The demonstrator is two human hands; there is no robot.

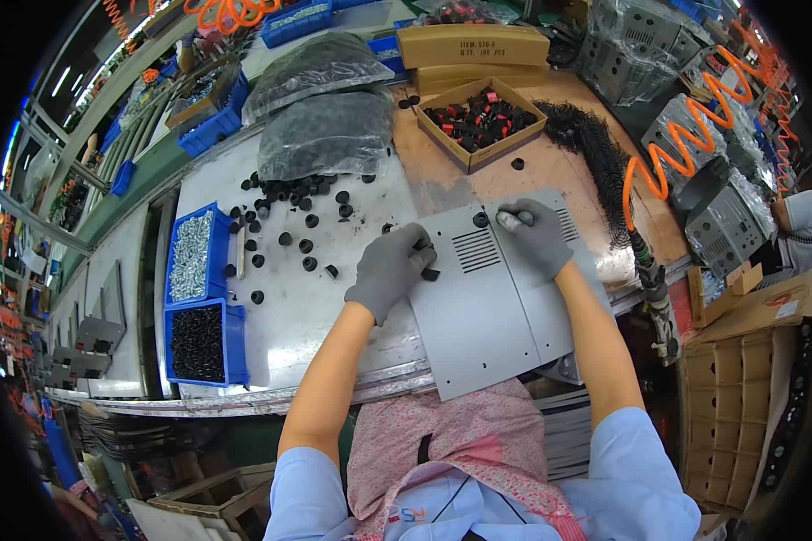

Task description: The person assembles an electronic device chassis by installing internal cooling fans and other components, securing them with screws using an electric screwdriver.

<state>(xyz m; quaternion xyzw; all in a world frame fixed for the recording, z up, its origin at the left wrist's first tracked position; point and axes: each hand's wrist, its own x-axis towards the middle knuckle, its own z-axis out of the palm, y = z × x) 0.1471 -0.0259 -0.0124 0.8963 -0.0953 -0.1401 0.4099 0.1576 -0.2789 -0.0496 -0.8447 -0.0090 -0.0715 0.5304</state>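
Two flat grey sheet-metal panels (465,329) with slotted vents lie side by side in front of me, overhanging the bench's near edge. My left hand (392,270), in a grey glove, is closed over the left panel's edge, with a black rubber foot (430,275) at its fingertips. My right hand (534,236), also gloved, is curled over the far part of the right panel. Its fingers are pressed together near a pale spot, and what they hold is too small to make out. Another black rubber foot (480,219) sits on the far edge of the left panel, beside the right fingertips.
Loose black rubber feet (309,263) lie scattered leftward, below clear plastic bags (325,135). Blue bins of silver screws (192,257) and black screws (198,344) stand at left. A cardboard box (471,162) holds red-and-black parts. An orange coiled hose (668,176) hangs at right with a tool (660,316).
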